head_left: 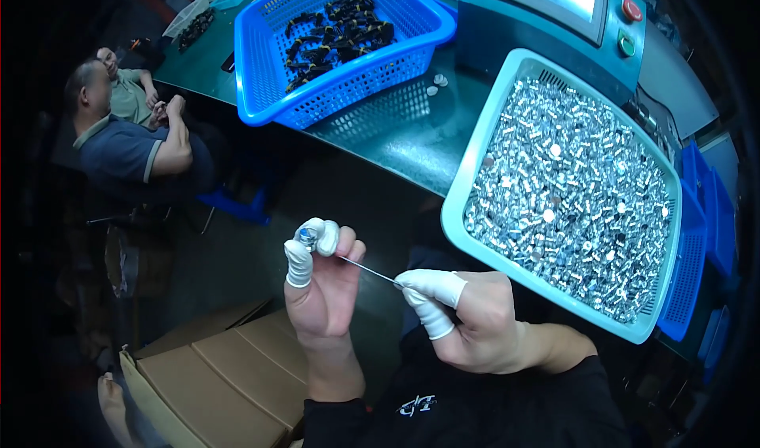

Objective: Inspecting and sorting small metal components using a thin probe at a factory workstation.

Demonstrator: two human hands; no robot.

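L hand (pixel 321 278) pinching small metal part (pixel 308 234) in covered fingertips (pixel 299 264). R hand (pixel 467 317) gripping thin wire (pixel 370 270) running to part. Pale tray (pixel 483 151) w/ shiny bits on worktop (pixel 412 143), near R.

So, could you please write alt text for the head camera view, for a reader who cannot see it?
A person's left hand pinches a small round metal part while the right hand holds a thin wire that runs toward it. Behind are a pale blue tray of shiny metal pieces and a blue basket of black parts.
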